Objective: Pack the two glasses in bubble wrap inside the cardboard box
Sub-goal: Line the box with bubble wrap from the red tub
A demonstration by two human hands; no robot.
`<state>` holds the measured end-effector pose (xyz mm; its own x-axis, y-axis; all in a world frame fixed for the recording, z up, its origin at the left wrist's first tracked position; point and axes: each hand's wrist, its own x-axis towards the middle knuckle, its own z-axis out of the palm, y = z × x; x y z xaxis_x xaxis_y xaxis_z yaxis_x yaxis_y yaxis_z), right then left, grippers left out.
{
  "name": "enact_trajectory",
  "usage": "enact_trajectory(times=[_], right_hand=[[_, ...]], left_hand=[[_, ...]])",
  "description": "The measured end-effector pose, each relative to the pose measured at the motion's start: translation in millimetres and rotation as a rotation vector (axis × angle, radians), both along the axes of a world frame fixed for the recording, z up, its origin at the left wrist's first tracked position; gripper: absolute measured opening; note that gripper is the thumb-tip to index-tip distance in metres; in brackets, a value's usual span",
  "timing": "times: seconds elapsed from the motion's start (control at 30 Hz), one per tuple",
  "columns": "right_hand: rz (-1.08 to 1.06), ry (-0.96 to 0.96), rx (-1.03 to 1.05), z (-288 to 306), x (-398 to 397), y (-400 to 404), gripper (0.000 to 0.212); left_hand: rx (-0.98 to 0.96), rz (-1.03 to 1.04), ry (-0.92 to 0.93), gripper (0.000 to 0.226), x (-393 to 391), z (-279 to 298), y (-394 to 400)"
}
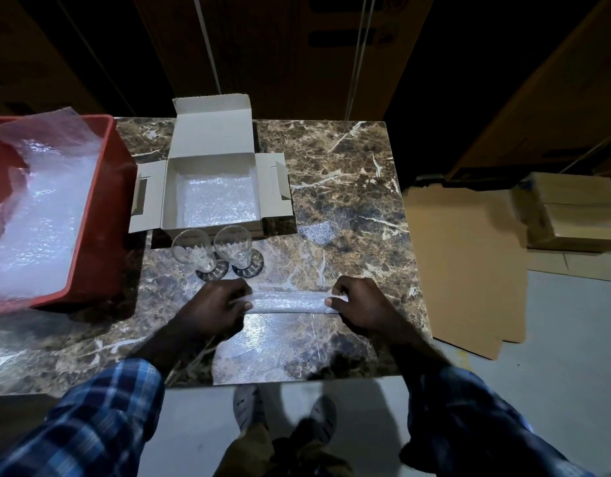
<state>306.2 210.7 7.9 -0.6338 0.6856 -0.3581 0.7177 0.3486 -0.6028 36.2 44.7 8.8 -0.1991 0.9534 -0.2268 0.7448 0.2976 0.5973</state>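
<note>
1. Two glasses [216,249] stand upright, side by side, just before the open cardboard box [211,191] near the tabletop's far edge; thin, fragile, likely slippery; take by the bowl
2. Left hand [218,306] and right hand [359,306] pinch a light, soft bubble wrap [288,301] roll's ends by the near edge
3. No legible writing

theres a red plastic bin [101,215] on the left of the marble table [349,173], plus flattened cardboard [465,266] lying on the floor to the right
</note>
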Motion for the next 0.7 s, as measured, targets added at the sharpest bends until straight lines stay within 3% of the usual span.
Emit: enact_trajectory(times=[0.2, 0.57, 0.7], right_hand=[[-0.010, -0.111, 0.010, 4, 10, 9, 0.013], [-0.216, -0.131, 0.151, 3, 16, 0, 0.021], [-0.172, -0.229, 0.505, -4, 21, -17, 0.026]], left_hand=[[-0.056, 0.236, -0.269, 0.009, -6, 8, -4], [0.167, 0.374, -0.032, 0.016, 9, 4, -10], [0.218, 0.416, 0.077, 0.025, 10, -13, -18]])
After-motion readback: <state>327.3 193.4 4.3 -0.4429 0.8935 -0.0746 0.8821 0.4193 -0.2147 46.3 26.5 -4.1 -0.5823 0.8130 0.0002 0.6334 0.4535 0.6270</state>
